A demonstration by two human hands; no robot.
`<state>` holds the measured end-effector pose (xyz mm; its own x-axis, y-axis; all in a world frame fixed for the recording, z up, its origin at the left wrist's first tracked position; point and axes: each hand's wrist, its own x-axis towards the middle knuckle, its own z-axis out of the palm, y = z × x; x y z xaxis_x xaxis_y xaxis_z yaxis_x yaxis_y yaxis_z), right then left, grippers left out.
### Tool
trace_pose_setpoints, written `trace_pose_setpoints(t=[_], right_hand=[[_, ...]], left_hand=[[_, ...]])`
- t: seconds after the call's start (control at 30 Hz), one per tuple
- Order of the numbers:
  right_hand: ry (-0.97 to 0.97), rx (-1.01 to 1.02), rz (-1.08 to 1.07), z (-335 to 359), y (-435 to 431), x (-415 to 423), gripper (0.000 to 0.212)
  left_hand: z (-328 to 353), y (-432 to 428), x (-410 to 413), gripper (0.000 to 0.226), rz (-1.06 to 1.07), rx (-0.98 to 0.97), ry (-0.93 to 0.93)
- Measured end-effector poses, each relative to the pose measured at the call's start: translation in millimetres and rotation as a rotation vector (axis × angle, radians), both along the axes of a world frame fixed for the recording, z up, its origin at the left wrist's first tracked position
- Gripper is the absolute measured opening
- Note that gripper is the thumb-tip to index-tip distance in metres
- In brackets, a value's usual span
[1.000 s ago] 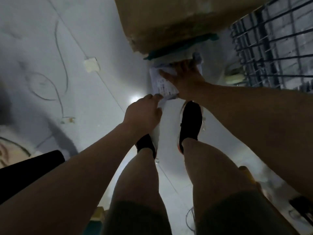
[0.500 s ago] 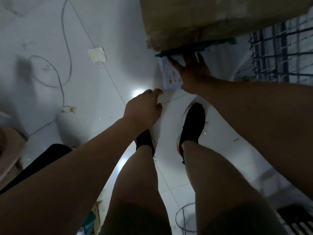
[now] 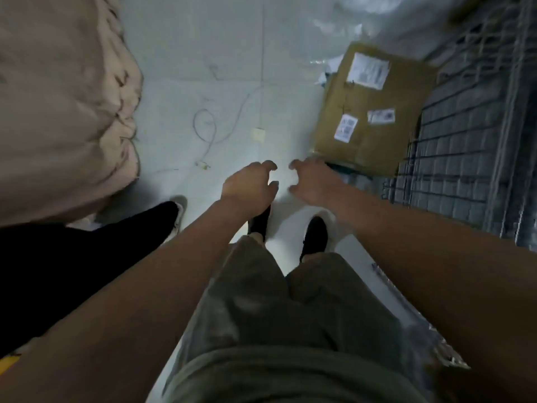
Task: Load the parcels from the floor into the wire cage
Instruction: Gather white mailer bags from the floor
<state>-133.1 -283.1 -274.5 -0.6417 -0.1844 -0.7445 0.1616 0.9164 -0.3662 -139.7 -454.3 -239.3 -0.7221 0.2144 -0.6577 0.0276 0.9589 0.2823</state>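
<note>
A large brown cardboard parcel (image 3: 369, 112) with three white labels lies on the white tiled floor, its right side against the wire cage (image 3: 465, 135). My left hand (image 3: 250, 184) and my right hand (image 3: 313, 181) hang side by side above the floor, just in front of the parcel's near left corner. Both hands hold nothing, and their fingers are curled and apart. My right hand is close to the parcel's corner, not touching it. No small white parcel is visible.
A big beige sack (image 3: 58, 106) fills the left side. Another person's leg in black trousers (image 3: 87, 248) stands at the left. A thin cable (image 3: 209, 126) and a small white piece (image 3: 258, 134) lie on the floor. Clear plastic wrap (image 3: 348, 18) lies beyond the parcel.
My right hand has come off the small white parcel by the big box. Both arms have drawn back and the view has risen; the whole cardboard parcel now shows.
</note>
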Motion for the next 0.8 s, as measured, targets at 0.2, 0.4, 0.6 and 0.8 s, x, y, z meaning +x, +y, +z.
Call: trace_pose_setpoints(t=[0.2,0.4,0.6,0.8], right_hand=[[0.031,-0.122,0.200,121,-55,-11,0.058],[0.001,-0.103,0.479,180,-120,-15,0.054],[0.000,-0.147,0.663,209,-209,12,0.054],[-0.047,-0.123,0.920,209,-310,64,0.056]], left_hand=[[106,-49,44,0.044,0.404,-0.002,0.015],[158,-112,97,0.046,0.675,0.021,0.096],[179,-179,170,0.042,0.917,0.000,0.189],[178,-238,247,0.043,1.134,-0.039,0.200]])
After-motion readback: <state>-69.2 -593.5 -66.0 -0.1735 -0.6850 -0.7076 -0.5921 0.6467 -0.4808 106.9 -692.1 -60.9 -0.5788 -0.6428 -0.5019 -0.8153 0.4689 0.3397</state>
